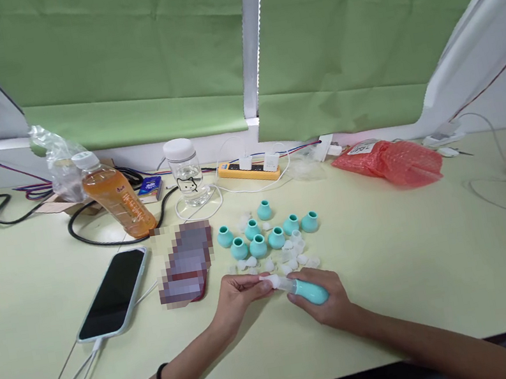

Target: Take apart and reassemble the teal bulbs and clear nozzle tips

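My right hand (327,300) is wrapped round a teal bulb aspirator (313,292), its clear neck pointing left. At the neck's end sits a soft white tip (272,281), which my left hand (242,298) pinches between thumb and fingers. Whether the tip is fully seated on the neck I cannot tell. Just beyond my hands lie several small translucent white tips and clear pieces (290,265). Behind these stand several teal bulb-shaped parts (257,246) with open round mouths, mostly upright.
Left of the parts lie a pixelated phone-shaped object (186,262) and a charging phone (112,294). Along the back are an orange drink bottle (119,199), a white-lidded clear bottle (186,175), a yellow power strip (249,171) with cables, and red bubble wrap (389,163).
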Available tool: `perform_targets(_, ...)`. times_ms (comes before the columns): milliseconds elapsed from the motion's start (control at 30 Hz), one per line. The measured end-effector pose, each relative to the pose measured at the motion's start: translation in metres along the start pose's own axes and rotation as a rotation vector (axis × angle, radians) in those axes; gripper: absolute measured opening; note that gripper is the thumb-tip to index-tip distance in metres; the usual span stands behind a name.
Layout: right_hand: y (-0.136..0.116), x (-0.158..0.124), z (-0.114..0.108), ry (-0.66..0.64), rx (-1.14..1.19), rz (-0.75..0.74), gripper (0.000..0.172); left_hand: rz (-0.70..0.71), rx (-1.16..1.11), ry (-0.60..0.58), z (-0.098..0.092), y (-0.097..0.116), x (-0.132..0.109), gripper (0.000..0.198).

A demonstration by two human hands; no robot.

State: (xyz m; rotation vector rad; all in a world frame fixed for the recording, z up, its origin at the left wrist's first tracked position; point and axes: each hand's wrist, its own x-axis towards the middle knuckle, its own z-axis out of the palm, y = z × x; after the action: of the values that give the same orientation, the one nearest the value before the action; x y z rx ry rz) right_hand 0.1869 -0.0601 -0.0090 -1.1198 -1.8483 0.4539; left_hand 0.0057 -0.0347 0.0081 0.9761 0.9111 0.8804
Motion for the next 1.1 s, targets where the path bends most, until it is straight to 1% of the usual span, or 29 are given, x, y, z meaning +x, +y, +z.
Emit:
perform_targets(100, -0.001, -0.001, 0.000, 0.014, 0.006, -0.001, 0.022, 0.028, 0.051, -0.023, 0.000, 0.000, -0.001, 0.022)
perform_targets(300, -0.003, 0.002, -0.004, -0.060, 0.070, 0.009, 0.021, 0.043, 0.150, -0.071, -0.002, 0.003, 0.000, 0.022)
perform_targets(500, -0.003, 0.003, -0.006, -0.093, 0.080, 0.001, 0.022, 0.063, 0.161, -0.154, -0.005, 0.005, 0.002, 0.023)
perform_targets(700, -0.002, 0.002, -0.006, -0.120, 0.104, 0.040, 0.022, 0.090, 0.199, -0.149, -0.005, 0.005, 0.003, 0.021)
perform_targets(833, 0.000, 0.001, -0.003, -0.076, 0.102, 0.067, 0.021, 0.154, 0.238, -0.131, -0.005, 0.003, 0.003, 0.021)
perform_targets(933, -0.001, 0.002, -0.004, -0.051, 0.102, 0.033, 0.022, 0.244, 0.300, -0.119, -0.005, 0.005, 0.002, 0.021)
perform_targets(1033, -0.004, 0.007, -0.009, -0.111, 0.132, -0.054, 0.023, 0.346, 0.375, -0.129, -0.004, 0.009, 0.001, 0.019)
perform_targets(1100, -0.006, 0.011, -0.013, -0.143, 0.126, -0.087, 0.025, 0.398, 0.422, -0.115, -0.005, 0.012, 0.001, 0.020)
